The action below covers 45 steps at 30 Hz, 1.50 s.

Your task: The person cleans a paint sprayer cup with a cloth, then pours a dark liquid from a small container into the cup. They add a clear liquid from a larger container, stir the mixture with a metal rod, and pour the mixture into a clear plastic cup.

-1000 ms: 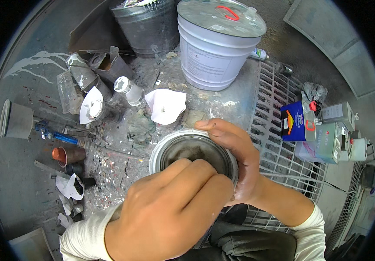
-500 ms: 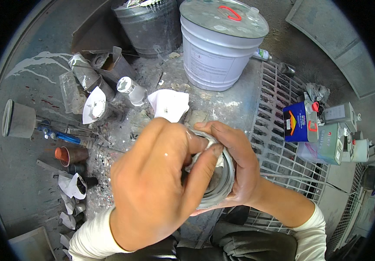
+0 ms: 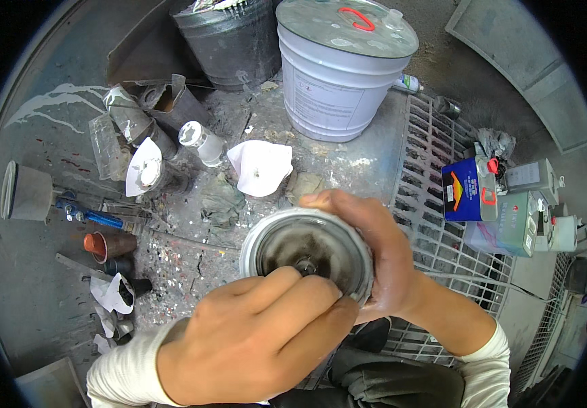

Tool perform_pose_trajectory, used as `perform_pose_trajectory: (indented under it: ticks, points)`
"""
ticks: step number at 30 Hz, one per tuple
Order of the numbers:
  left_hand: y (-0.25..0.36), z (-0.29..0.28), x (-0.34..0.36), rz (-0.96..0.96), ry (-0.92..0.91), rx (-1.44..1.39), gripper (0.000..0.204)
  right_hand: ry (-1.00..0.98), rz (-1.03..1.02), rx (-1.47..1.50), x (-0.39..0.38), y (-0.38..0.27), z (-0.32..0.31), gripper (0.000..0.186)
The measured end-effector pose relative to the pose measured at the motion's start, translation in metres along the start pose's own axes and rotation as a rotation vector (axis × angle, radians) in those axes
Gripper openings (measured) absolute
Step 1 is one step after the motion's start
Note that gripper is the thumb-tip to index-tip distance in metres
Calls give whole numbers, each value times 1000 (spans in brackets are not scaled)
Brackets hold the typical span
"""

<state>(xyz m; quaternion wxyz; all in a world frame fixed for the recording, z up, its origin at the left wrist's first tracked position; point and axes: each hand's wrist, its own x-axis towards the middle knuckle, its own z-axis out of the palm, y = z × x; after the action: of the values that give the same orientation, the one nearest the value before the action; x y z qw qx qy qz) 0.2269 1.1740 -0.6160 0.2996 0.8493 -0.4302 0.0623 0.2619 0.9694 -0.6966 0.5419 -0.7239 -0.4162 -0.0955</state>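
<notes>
My right hand [image 3: 382,255] is wrapped round the far right side of a round grey cup [image 3: 368,248], holding it tilted so its mouth faces up at me. Inside, the cup's wall is grey and smeared dark towards a small opening at the bottom. My left hand [image 3: 273,333] reaches over the near rim, its fingers curled together and pressed into the cup. Whatever those fingers pinch is hidden under them. Beyond the cup, a crumpled grey-green rag [image 3: 223,202] and a white paper cone [image 3: 259,168] lie on the paint-spattered surface.
A white lidded bucket [image 3: 338,88] and a dark bucket [image 3: 229,47] stand at the back. Used cups [image 3: 137,115] cluster left, near a blue-handled spray gun [image 3: 96,214]. Right are a metal grating [image 3: 423,170], a blue can [image 3: 462,190] and a green can [image 3: 508,224].
My left hand has moved down and towards me, uncovering the cup's inside. The whitish cloth earlier seen in its pinch is out of sight. The cup's mouth now sits further left.
</notes>
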Motion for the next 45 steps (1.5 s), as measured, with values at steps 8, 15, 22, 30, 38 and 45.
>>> perform_pose_trajectory:
  ticks: [8,15,22,30,38,45]
  points:
    - [-14,-25,-11,154,-117,6,27,16,-37,17,10,-5,6,125]
    - [-21,-45,-17,273,-242,113,20,-16,-19,56,10,-12,4,125]
    - [-27,-63,-15,342,-298,279,17,-53,51,221,5,-11,2,117]
    - [-37,-70,-11,463,-278,335,32,-170,267,549,-1,-16,4,138]
    - [-58,-65,-11,322,0,104,23,-135,264,692,-8,-4,6,141]
    - [-72,-40,-51,-286,451,-420,18,-11,157,565,-13,5,-5,138]
